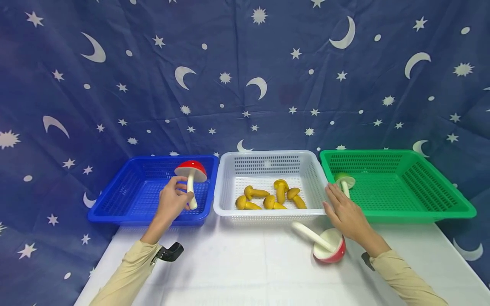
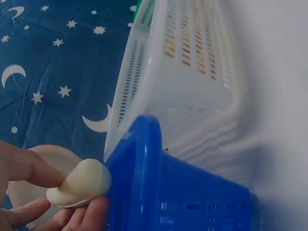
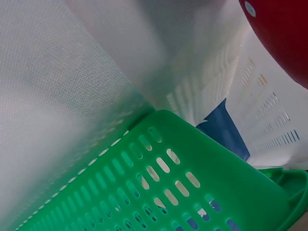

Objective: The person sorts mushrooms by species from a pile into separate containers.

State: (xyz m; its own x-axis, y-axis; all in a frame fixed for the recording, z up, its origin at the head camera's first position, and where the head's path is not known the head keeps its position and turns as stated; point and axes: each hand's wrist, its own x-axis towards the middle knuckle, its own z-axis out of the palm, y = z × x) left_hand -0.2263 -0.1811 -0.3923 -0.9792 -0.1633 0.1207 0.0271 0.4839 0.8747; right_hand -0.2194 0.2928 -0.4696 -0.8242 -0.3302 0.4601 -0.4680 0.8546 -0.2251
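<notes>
Over the blue basket (image 1: 115, 219), my left hand (image 1: 173, 203) grips a red-capped toy mushroom by its white stem (image 1: 191, 191), cap upward. The left wrist view shows the thumb and fingers round the pale stem end (image 2: 91, 180). My right hand (image 1: 346, 214), fingers extended, lies over the edges between the white and green baskets; whether it touches a rim I cannot tell. Just past its fingertips, a green-capped mushroom (image 1: 346, 180) leans inside the green basket (image 1: 451, 214). Another red-capped mushroom (image 1: 334, 250) lies on the table beside the right hand, stem pointing left.
Several yellow-brown mushrooms (image 1: 280, 191) lie in the white basket (image 1: 268, 212) in the middle. All three baskets stand side by side along the back of the white-covered table (image 1: 237, 267). Behind them hangs a dark blue cloth (image 1: 229, 55) with moons and stars.
</notes>
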